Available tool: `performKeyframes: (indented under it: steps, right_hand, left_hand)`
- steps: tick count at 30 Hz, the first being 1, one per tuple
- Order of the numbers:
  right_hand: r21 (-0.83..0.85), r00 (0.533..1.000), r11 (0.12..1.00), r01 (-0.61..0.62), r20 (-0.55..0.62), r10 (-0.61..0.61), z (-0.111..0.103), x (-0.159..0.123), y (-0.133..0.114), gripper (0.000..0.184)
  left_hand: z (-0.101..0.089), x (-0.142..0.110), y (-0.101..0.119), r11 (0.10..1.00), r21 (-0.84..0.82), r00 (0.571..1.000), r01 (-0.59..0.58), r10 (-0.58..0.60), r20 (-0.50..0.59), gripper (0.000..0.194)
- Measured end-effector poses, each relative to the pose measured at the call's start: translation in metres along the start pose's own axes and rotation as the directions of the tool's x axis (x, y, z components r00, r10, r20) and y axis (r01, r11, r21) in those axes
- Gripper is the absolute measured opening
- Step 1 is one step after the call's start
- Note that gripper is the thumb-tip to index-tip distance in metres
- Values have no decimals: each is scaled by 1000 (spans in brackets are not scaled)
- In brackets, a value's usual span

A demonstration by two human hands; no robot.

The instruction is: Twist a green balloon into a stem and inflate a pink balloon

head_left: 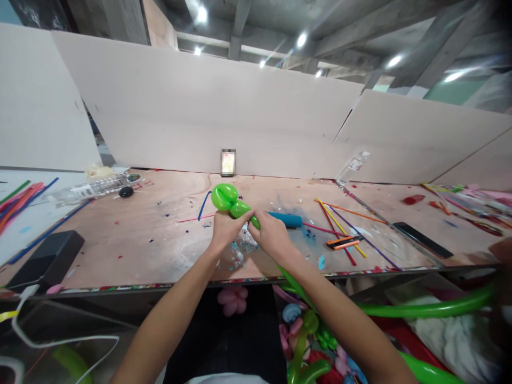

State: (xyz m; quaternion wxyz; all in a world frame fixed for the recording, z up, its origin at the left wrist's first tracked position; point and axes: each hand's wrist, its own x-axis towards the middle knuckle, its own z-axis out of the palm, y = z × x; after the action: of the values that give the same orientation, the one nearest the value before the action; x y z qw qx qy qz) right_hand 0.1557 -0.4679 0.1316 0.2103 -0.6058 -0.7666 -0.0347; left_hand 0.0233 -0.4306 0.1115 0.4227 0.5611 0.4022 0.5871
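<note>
A green balloon (224, 197), twisted into rounded loops at its upper end, is up over the middle of the worktable (152, 234), its lower part pinched in the fingers of both the left hand (226, 229) and the right hand (272, 234), which sit side by side with fingertips close together. Just beyond the right hand lies a blue cylinder (291, 220); farther right, thin coloured strips (340, 226) cross with an orange cutter (344, 242) among them, then a black phone (423, 240). Leftward lie a clear bottle (98, 188) and a dark box (48, 261), and a small upright screen (228, 162) stands by the white board (208, 106)
</note>
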Motion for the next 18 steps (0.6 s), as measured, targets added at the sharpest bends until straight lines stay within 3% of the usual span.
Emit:
performKeyframes:
  steps: [5, 10, 13, 16, 18]
  right_hand:
    - [-212, 999, 977, 11, 38, -3, -9, 1, -4, 28]
    - [-211, 992, 971, 113, 84, -97, -8, -7, -10, 39]
    - [-188, 995, 979, 74, 75, -61, -3, -4, -9, 39]
    - [27, 997, 999, 38, 70, -40, 2, 6, 0, 31]
    - [359, 990, 933, 10, 126, -59, 3, 11, 9, 26]
  left_hand:
    - [2, 4, -10, 980, -157, 993, 119, -118, 18, 40]
    - [5, 5, -17, 922, -279, 963, 268, -258, 72, 45]
    - [7, 6, -16, 921, -255, 955, 296, -292, 52, 42]
    - [3, 8, -11, 930, -217, 955, 297, -287, 79, 35]
    - [-2, 7, -6, 929, -235, 953, 287, -254, 164, 32]
